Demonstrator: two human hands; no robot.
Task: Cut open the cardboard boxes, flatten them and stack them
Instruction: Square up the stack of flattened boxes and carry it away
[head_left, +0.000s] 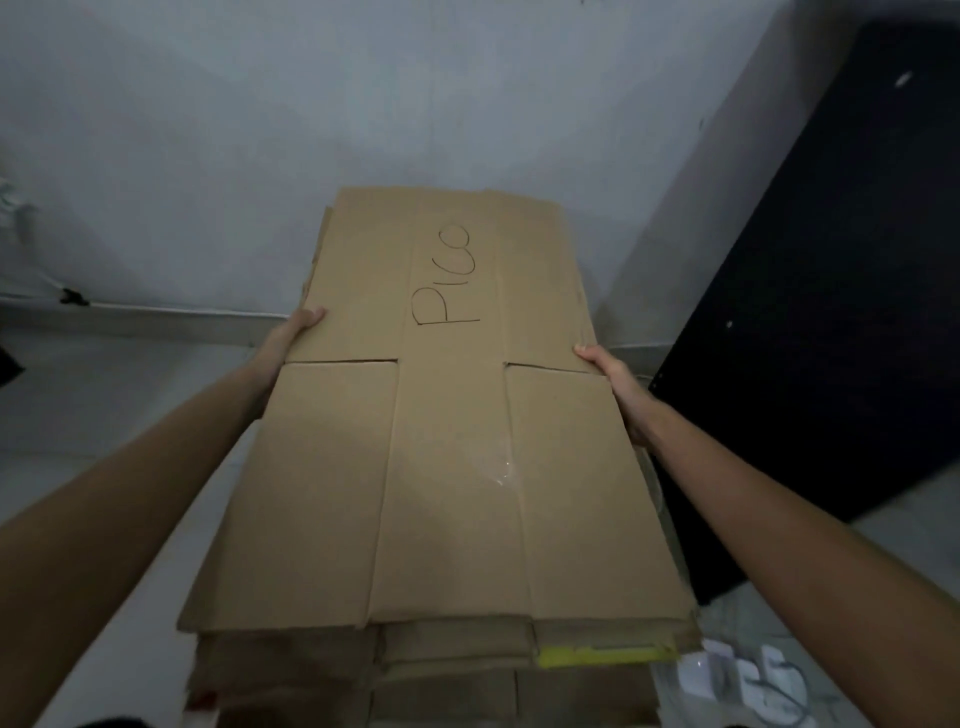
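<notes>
Nearest the lens, a stack (452, 660) of flattened cardboard boxes is showing its layered front edges, with a yellow strip (602, 657) peeking out on the right. Over it is lying a flattened box (447, 467), creased lengthwise and slit at both sides, with "PICO" handwriting (447, 275) toward its far end. Both bare hands are gripping this box at the slits. The left hand (291, 338) is clasping the left edge and the right hand (613, 379) the right edge, thumbs lying on top and the other fingers hidden beneath. A black panel (805, 312) is standing at the right by the grey wall (260, 130). Small white items (743, 680) are lying on the floor beside the stack's near right corner.
</notes>
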